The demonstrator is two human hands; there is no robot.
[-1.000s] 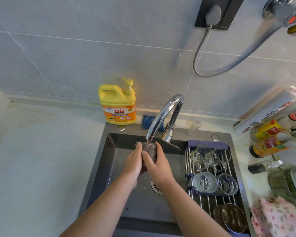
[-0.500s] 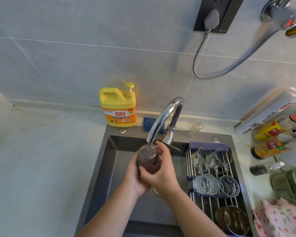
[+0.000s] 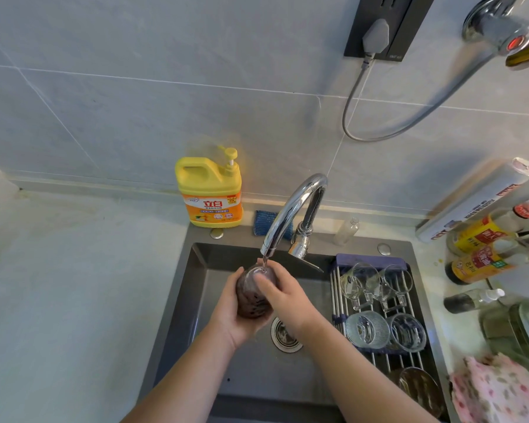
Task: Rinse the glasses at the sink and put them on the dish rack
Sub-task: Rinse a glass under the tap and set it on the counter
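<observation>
Dark glass over the sink, gripped by left hand from below, right hand curled round its top — tap water streaming onto it, dish rack alongside holding four clear glasses

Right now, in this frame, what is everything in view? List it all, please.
sink: one, dark grey, in pale counter
faucet: one, chrome, behind the sink
tinted glass: one, dark brown, under the faucet's stream
dish rack: one, steel with blue ends, across sink's right side
clear glasses: four, colourless, on the dish rack
brown vessel: one, brownish, rack's near end
detergent bottle: one, yellow, behind sink's left corner
sponge: one, blue, behind the faucet
sauce bottles: at least three, dark or amber, right counter
cloth: one, pink floral, near right corner
left hand: one, cradles tinted glass from below
right hand: one, grips tinted glass near its top
</observation>
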